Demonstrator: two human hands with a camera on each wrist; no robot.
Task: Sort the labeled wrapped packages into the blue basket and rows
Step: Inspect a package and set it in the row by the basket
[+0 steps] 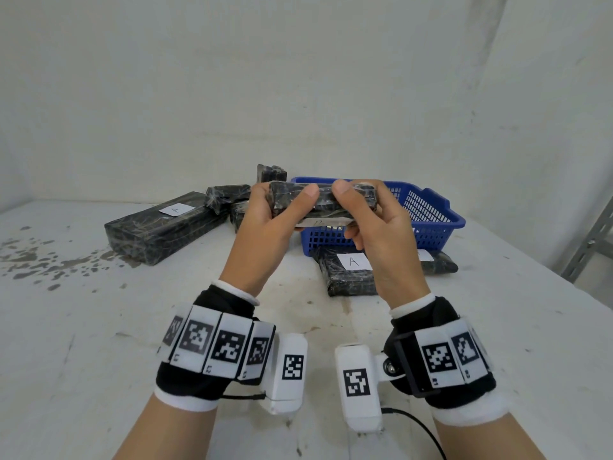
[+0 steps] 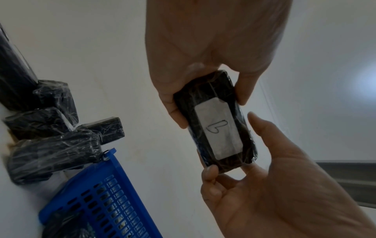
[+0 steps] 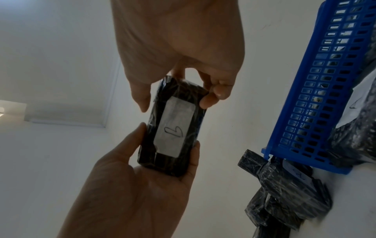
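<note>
A small black wrapped package (image 1: 326, 202) is held in the air by both hands, in front of the blue basket (image 1: 428, 210). My left hand (image 1: 265, 214) grips its left end and my right hand (image 1: 381, 217) grips its right end, thumbs on top. Its white label faces down; in the wrist views the package (image 2: 219, 122) (image 3: 173, 130) shows a handwritten mark like a B. Two larger packages labelled A lie on the table, one at the left (image 1: 166, 227) and one before the basket (image 1: 351, 273). Inside the basket (image 3: 317, 96) lies a labelled package (image 3: 356, 120).
Several smaller black packages (image 1: 229, 195) are piled left of and behind the basket, and another (image 1: 438, 263) lies at its front right. The white table (image 1: 99, 343) has dark stains (image 1: 33, 257) at the left. A grey metal rack (image 1: 590, 240) stands beyond the right edge.
</note>
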